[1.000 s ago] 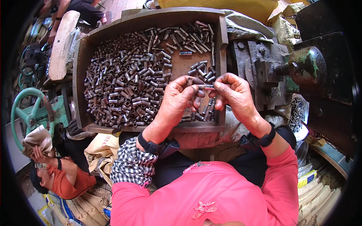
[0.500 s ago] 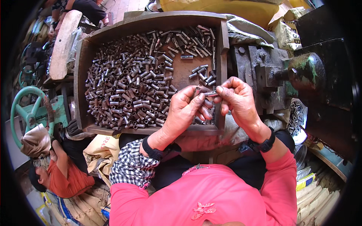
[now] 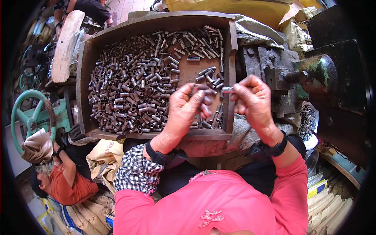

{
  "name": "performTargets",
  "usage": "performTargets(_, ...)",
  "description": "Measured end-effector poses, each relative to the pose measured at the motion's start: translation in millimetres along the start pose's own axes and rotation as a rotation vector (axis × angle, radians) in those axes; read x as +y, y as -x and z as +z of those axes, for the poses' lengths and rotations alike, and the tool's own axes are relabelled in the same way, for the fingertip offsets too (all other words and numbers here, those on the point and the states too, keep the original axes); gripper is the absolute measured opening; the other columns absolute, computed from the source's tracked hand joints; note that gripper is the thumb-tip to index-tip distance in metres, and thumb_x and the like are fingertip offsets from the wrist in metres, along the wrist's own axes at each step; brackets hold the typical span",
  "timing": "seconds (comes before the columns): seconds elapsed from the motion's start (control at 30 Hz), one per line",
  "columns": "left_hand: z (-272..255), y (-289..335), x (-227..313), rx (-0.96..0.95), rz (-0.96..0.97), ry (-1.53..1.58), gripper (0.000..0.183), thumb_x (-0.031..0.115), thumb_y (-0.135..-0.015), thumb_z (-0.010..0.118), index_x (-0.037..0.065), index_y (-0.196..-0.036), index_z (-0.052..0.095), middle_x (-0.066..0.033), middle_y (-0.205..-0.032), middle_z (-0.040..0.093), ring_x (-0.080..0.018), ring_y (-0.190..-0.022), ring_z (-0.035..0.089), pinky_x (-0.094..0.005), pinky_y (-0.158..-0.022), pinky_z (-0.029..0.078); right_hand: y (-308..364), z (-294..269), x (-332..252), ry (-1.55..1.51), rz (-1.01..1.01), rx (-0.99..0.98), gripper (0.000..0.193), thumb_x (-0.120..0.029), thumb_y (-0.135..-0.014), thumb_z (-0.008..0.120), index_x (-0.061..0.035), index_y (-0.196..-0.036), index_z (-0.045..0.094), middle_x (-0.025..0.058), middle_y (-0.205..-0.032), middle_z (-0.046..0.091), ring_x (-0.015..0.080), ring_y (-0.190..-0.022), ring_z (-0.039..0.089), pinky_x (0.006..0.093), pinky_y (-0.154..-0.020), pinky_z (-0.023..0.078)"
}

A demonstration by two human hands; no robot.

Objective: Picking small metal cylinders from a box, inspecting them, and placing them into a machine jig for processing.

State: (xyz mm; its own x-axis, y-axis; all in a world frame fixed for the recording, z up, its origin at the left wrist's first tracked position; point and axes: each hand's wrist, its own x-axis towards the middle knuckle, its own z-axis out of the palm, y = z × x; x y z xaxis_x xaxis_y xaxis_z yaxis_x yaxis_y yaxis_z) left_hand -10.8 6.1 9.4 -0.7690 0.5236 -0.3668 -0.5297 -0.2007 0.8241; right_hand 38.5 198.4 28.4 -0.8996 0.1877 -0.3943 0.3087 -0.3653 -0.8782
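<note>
My left hand (image 3: 183, 107) is over the right part of a wooden tray (image 3: 231, 78), its fingers curled round a small dark metal sleeve (image 3: 194, 90). Between thumb and fingers, my right hand (image 3: 253, 102) pinches a short shiny metal tube (image 3: 227, 90) just above the tray's right wall. The tube points toward my left hand, with a small gap between the two hands. Motion blurs the right fingertips. A large heap of short metal sleeves (image 3: 133, 86) fills the tray's left and middle. Longer pieces, some apparently joined, lie at its far right (image 3: 199, 43).
A heavy dark machine (image 3: 282, 74) with a rounded, chipped green end stands right of the tray. A bag of metal pieces (image 3: 307, 123) sits below it. At left are a green handwheel (image 3: 29, 117) and a co-worker in an orange shirt (image 3: 72, 186). Sacks surround the area.
My hands, close together before, have moved apart: the left toward the left, the right toward the right with the metal tube in its fingers. The co-worker's arm at left has shifted slightly.
</note>
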Motion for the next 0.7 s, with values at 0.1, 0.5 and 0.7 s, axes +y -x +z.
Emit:
performTargets(0.1, -4.7, 0.2, 2.2, 0.016, 0.042, -0.006, 0.020, 0.015, -0.093, 0.051, -0.002, -0.103, 0.054, -0.0097, -0.079, 0.063, -0.0124, -0.057, 0.061, -0.0229, -0.051, 0.052, -1.3, -5.0, -3.6, 0.014, -0.066, -0.076, 0.009, -0.006, -0.086, 0.059, -0.0003, -0.084, 0.053, 0.0091, -0.069, 0.062, 0.0069, -0.045, 0.053, 0.0185, -0.041, 0.042)
performTargets(0.5, 1.0, -1.3, -4.4, -0.090, -0.073, 0.013, 0.022, 0.013, -0.092, 0.052, -0.002, -0.107, 0.054, -0.0111, -0.082, 0.063, -0.0147, -0.061, 0.063, -0.0227, -0.052, 0.051, 2.6, -6.5, 19.6, -0.011, 0.056, -0.166, 0.016, -0.011, -0.090, 0.056, 0.0044, -0.095, 0.053, 0.0110, -0.076, 0.062, 0.0084, -0.052, 0.057, 0.0195, -0.049, 0.047)
performTargets(0.7, 1.3, -0.2, -4.2, -0.092, -0.049, -0.009, 0.021, 0.012, -0.091, 0.053, -0.002, -0.106, 0.055, -0.0112, -0.082, 0.064, -0.0144, -0.062, 0.063, -0.0227, -0.053, 0.052, 1.5, -6.3, 21.3, -0.092, 0.098, -0.190, 0.018, -0.013, -0.090, 0.057, 0.0030, -0.097, 0.053, 0.0108, -0.077, 0.063, 0.0081, -0.051, 0.056, 0.0181, -0.049, 0.047)
